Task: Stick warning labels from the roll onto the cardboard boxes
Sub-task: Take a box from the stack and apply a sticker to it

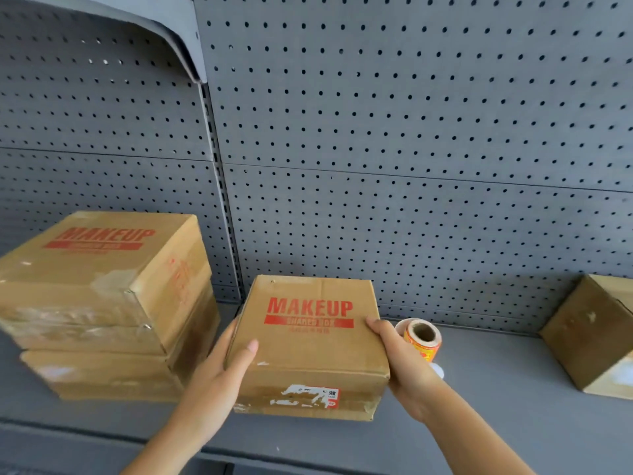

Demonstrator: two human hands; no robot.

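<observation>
Right beside box: roll (upright).

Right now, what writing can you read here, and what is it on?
"MAKEUP": red print on top of the held box.
"MAKEUP": top box of the left stack.
Red bars under both: too blurred.
Torn sticker on the held box's front: unreadable.
Label roll: print unreadable.

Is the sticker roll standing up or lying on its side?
Lying on its side. The label roll rests on the shelf with its round cardboard hole facing the camera, just behind the right hand.
</observation>
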